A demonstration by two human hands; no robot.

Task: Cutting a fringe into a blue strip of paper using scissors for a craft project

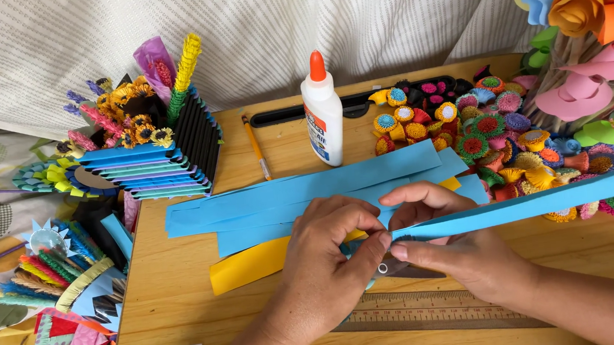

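My left hand and my right hand meet over the middle of a wooden table. Both pinch the near end of a long blue paper strip that runs off to the right edge of the view. Under my hands lie several more blue strips and yellow strips. A pair of scissors lies partly hidden beneath my hands.
A white glue bottle with an orange cap stands behind the strips. A pencil, a wooden ruler, a heap of small quilled paper flowers, a blue-and-black paper basket and big paper flowers surround the work area.
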